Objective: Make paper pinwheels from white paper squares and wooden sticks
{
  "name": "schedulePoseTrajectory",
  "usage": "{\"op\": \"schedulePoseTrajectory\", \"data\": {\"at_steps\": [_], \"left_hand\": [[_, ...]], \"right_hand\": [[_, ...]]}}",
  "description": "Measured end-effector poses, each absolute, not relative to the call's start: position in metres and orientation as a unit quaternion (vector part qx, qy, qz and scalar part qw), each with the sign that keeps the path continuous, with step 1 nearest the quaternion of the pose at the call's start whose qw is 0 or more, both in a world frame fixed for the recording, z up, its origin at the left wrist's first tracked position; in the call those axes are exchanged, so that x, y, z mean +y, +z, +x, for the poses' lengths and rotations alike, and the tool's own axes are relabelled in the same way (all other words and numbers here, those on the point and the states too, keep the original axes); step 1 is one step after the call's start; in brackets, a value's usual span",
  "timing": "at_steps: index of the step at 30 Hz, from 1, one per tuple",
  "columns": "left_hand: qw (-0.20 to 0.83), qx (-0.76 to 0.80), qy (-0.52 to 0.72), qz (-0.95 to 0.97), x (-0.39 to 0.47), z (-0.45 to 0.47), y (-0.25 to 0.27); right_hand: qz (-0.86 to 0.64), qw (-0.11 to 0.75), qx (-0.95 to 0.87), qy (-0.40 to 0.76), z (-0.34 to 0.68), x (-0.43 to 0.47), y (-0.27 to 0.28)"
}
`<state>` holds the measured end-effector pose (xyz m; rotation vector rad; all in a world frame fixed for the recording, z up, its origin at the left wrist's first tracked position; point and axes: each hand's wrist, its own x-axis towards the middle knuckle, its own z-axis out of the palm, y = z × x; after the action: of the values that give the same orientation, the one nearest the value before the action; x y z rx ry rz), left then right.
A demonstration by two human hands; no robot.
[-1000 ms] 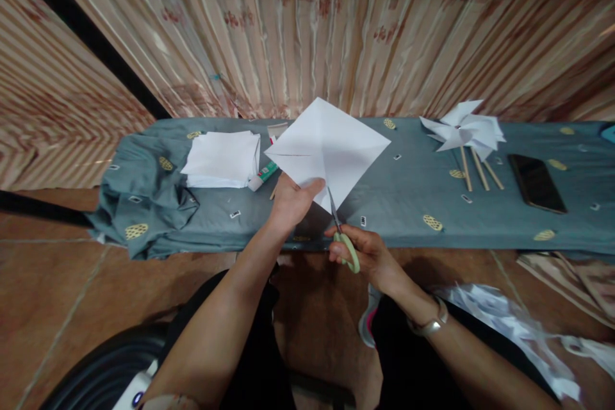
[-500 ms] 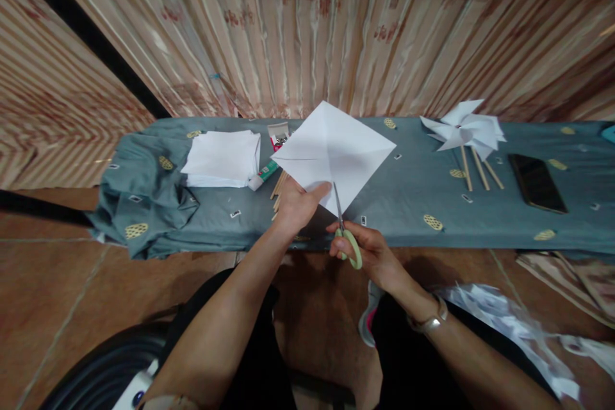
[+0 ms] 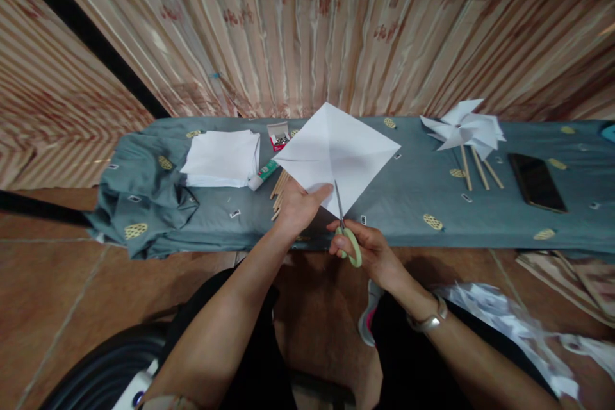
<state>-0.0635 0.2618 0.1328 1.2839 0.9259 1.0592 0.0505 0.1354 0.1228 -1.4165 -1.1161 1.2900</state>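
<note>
A white square sheet of paper [image 3: 353, 147] is held up cornerwise over the table, with creases across it and a slit in from its left corner. My left hand [image 3: 300, 204] grips its lower left edge, thumb on top and fingers underneath. In my right hand [image 3: 365, 245] is a pair of scissors [image 3: 354, 248] with light green handles. The scissors' blade lies over the paper at its lower corner, pointing up along the crease, close to my left thumb. How far the paper is cut there I cannot tell.
The table [image 3: 413, 186] has a grey-green cloth. A paper stack [image 3: 221, 157], glue tube [image 3: 264, 174], small box of metal pieces [image 3: 278, 136] and wooden sticks [image 3: 278, 192] lie left. Paper pinwheels [image 3: 464, 128] and a phone [image 3: 537, 182] lie right. A plastic bag [image 3: 509, 327] is below.
The paper has shifted slightly to the right, along with the scissors' blade. Both hands keep their hold and have barely moved.
</note>
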Motion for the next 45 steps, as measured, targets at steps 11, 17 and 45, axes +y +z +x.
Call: {"op": "schedulePoseTrajectory", "data": {"at_steps": [11,17,45], "left_hand": [[0.585,0.404,0.456,0.535,0.261,-0.062,0.137],[0.598,0.395,0.451,0.532,0.256,-0.061,0.14],[0.628,0.385,0.436,0.518,0.25,-0.06,0.138]], "right_hand": [[-0.578,0.45,-0.447,0.514,0.05,0.136,0.123],[-0.579,0.451,-0.455,0.505,0.053,0.136,0.122],[-0.573,0.479,-0.42,0.515,0.053,0.141,0.12]]}}
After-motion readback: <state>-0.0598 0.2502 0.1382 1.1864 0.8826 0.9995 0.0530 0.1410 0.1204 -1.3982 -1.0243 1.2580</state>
